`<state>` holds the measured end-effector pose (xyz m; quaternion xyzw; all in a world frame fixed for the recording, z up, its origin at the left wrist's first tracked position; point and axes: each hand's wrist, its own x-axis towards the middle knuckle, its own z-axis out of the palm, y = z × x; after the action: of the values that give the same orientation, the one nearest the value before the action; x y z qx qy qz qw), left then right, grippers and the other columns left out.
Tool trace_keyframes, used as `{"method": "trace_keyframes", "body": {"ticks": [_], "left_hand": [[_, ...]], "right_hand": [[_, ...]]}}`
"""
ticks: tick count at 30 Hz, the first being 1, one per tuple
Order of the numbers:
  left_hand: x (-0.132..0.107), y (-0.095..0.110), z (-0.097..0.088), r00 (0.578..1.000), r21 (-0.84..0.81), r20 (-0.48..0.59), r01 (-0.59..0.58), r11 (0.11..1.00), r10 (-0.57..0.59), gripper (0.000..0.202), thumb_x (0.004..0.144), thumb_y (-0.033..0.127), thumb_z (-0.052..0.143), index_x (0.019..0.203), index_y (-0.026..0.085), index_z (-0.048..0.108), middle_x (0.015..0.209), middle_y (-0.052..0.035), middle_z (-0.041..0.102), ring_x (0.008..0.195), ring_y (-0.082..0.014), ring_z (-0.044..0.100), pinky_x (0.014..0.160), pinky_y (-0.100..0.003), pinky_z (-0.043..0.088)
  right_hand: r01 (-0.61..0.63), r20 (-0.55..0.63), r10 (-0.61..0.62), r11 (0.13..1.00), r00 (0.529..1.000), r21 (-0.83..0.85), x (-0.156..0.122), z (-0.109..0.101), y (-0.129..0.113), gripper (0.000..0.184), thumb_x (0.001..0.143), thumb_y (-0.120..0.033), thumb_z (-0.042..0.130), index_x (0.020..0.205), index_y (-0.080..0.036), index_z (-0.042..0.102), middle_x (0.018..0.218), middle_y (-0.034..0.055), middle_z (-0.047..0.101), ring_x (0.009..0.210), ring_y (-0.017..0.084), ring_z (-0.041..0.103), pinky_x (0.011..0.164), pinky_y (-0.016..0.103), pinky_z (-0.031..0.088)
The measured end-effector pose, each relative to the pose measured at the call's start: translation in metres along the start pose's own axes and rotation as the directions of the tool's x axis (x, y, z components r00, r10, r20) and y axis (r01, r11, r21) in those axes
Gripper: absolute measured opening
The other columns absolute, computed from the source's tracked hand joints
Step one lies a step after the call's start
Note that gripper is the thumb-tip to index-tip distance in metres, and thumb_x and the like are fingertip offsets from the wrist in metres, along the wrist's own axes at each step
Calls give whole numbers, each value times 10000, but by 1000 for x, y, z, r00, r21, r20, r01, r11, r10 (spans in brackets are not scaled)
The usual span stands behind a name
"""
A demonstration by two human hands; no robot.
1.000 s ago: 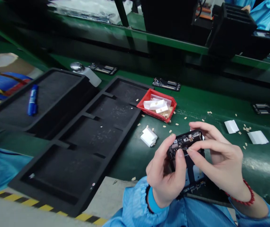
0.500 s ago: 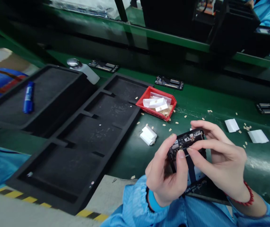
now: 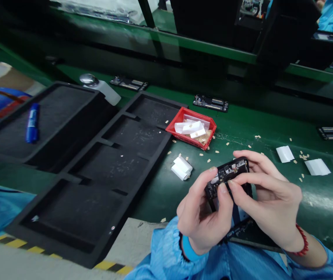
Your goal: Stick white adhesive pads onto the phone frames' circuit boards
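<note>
An opened phone with its inner parts bare is held up near the bench's front edge. My left hand is closed on its left end, with thumb and finger gripping the top part. My right hand wraps round the right side, its thumb and index finger pinched together over the phone's middle. Whether a small part sits in that pinch I cannot make out. To the left lie folded white papers. Small tan pieces are scattered on the green bench beyond the phone.
A red bin holds white papers and tan bits. Beside it stretches a black compartment tray. A blue marker rests on another black tray. A dispenser bottle and phone boards stand behind. More white papers lie right.
Both hands and the phone keep nearly the same pose. The view has shifted slightly, so most things sit a little further left. Nothing was visibly let go or taken up.
</note>
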<state>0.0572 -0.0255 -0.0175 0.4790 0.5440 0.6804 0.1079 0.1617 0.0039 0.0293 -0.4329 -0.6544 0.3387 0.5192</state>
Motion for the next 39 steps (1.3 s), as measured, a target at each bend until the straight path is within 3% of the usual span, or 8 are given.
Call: {"method": "trace_keyframes", "body": {"ticks": [8, 12, 19, 27, 32, 35, 37, 39], "left_hand": [[4, 1, 0, 1000, -5, 20, 22, 1000, -22, 412, 816, 32, 700, 1200, 180, 691, 973, -35, 798, 707, -148, 772, 643, -191, 634], [6, 2, 1, 999, -1, 21, 27, 1000, -27, 395, 815, 36, 691, 1184, 178, 696, 953, -26, 797, 670, -140, 764, 607, -184, 625], [8, 3, 2, 1000, -6, 14, 25, 1000, -25, 406, 807, 22, 691, 1183, 177, 698, 952, -29, 801, 689, -141, 768, 622, -179, 627], [15, 2, -2, 978, -118, 99, 194, 974, -183, 328, 881, 99, 637, 1191, 175, 711, 998, -46, 809, 752, -171, 787, 637, -205, 647], [15, 0, 2, 980, -147, 123, 172, 974, -155, 336, 866, 119, 673, 1194, 184, 707, 948, -27, 809, 757, -155, 782, 670, -188, 637], [14, -6, 7, 981, -76, 86, 180, 981, -173, 313, 833, 90, 718, 1130, 187, 719, 852, 2, 799, 672, -120, 761, 623, -142, 608], [15, -13, 11, 976, -74, 59, 215, 974, -211, 265, 864, 133, 710, 1124, 180, 713, 851, -13, 796, 679, -131, 764, 607, -150, 605], [18, -23, 15, 957, -134, 100, 285, 949, -273, 316, 921, 210, 668, 1235, 178, 662, 910, -48, 793, 707, -144, 768, 601, -172, 607]], "right_hand": [[-15, -3, 15, 999, 1000, 46, 0, -3, 2, 199, 824, -41, 739, 846, -236, 771, 1227, 57, 705, 1043, 189, 718, 894, 303, 611], [-88, 43, 82, 986, 996, 142, 5, -7, 5, 201, 836, -48, 733, 883, -242, 758, 1162, 44, 745, 1057, 169, 721, 838, 244, 627], [-141, 20, 140, 957, 990, 252, 7, 1, 13, 191, 796, -60, 773, 874, -228, 727, 1078, 59, 746, 1051, 194, 721, 877, 308, 639], [-180, 68, 167, 934, 984, 309, 7, -3, 21, 129, 892, -124, 698, 923, -243, 740, 1158, 54, 748, 1077, 181, 720, 852, 294, 640], [-154, 37, 150, 941, 988, 302, 6, -1, 24, 184, 844, -86, 737, 937, -245, 735, 1151, 46, 734, 1125, 186, 702, 907, 290, 619], [-162, -4, 171, 939, 985, 305, -7, 4, 28, 317, 861, -97, 722, 1122, -270, 674, 1239, 57, 705, 1133, 174, 708, 955, 290, 604], [-239, 82, 224, 913, 971, 330, -17, 4, 35, 503, 890, -162, 711, 1341, -295, 532, 1299, 88, 691, 1101, 181, 732, 942, 315, 618], [-323, 206, 268, 892, 941, 315, -17, -3, 50, 586, 916, -278, 701, 1433, -275, 426, 1230, 119, 730, 1022, 205, 765, 884, 354, 644]]}}
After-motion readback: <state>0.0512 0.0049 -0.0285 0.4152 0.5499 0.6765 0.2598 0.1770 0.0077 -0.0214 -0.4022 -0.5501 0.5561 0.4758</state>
